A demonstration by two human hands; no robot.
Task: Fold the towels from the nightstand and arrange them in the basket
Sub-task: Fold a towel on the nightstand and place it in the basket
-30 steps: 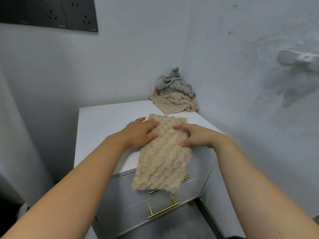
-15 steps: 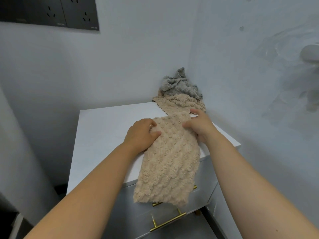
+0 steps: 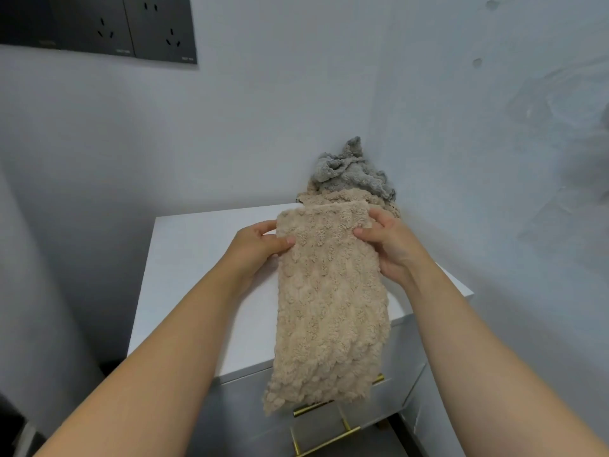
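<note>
A beige knobbly towel (image 3: 329, 305), folded into a long strip, hangs from its top corners above the white nightstand (image 3: 197, 258). My left hand (image 3: 260, 245) pinches the top left corner and my right hand (image 3: 389, 242) pinches the top right corner. The towel's lower end droops past the nightstand's front edge, over the drawer. In the back right corner of the nightstand lies a crumpled grey towel (image 3: 349, 169) on top of another beige towel (image 3: 333, 197). No basket is in view.
The nightstand stands in a corner between two pale walls. Gold drawer handles (image 3: 329, 437) show below the hanging towel. A dark socket panel (image 3: 99, 28) is on the wall at upper left. Floor shows to the left of the nightstand.
Both hands have shifted from pressing on the towel to pinching its top corners and have lifted it, so it now hangs lengthwise. The camera has moved closer.
</note>
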